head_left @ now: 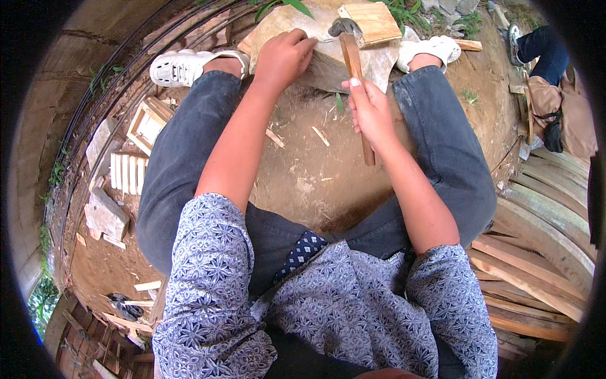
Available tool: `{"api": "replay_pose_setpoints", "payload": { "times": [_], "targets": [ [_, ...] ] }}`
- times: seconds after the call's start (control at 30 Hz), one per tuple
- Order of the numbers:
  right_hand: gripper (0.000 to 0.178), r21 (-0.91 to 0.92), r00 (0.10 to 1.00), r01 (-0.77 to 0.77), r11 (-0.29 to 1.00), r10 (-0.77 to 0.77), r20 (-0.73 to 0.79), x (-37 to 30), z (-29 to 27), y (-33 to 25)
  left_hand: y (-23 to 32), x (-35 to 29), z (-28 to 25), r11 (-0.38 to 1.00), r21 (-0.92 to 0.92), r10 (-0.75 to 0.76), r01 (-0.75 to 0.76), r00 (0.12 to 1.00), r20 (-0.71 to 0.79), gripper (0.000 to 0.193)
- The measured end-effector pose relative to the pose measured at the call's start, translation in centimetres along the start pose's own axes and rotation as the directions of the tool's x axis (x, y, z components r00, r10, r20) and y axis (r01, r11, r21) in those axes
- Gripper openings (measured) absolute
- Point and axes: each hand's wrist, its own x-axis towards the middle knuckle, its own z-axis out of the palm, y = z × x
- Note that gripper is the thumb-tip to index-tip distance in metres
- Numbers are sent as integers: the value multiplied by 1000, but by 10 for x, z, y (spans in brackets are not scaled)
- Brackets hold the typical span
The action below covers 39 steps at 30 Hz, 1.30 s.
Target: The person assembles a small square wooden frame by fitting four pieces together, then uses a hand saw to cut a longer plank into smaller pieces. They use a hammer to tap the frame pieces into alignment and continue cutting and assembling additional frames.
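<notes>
My right hand [369, 110] is wrapped round the wooden handle of a claw hammer [351, 60], thumb lying along it. The hammer's metal head is up over a large pale rock [325, 66], close to a wooden block [375, 24] on the rock's right side. On the rock's left part rests my left hand [284, 57], its fingers curled and pressed together toward the hammer head. What those fingers pinch, if anything, is too small to make out.
Wood slivers lie on the dirt between my legs. Small wooden frames [150, 126], a slatted wooden piece [128, 172] and stones [106, 213] are on the left, beside black cables. Long planks [530, 271] are stacked at the right. Another person's leg [540, 50] shows at the far right.
</notes>
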Motion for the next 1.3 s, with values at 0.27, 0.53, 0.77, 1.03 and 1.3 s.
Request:
{"api": "replay_pose_setpoints", "payload": {
  "times": [0.27,0.53,0.77,1.03,1.3],
  "targets": [
    [38,-174,990,116,978,-129,-60,11,7,15,7,3,1,998,38,-42,41,999,28,23],
    [37,-155,974,183,971,-201,-105,4,17,15,2,-2,6,1000,17,-13,13,1000,-5,17],
    [35,-173,957,205,963,-234,-170,0,23,4,4,-4,2,999,20,-44,43,997,63,23],
    [35,-296,952,184,937,-244,-183,-2,21,6,4,-5,4,999,34,-37,35,998,54,23],
    [33,-433,954,133,891,-234,-188,3,17,13,5,-3,5,999,35,-39,37,998,48,23]
  ]
}}
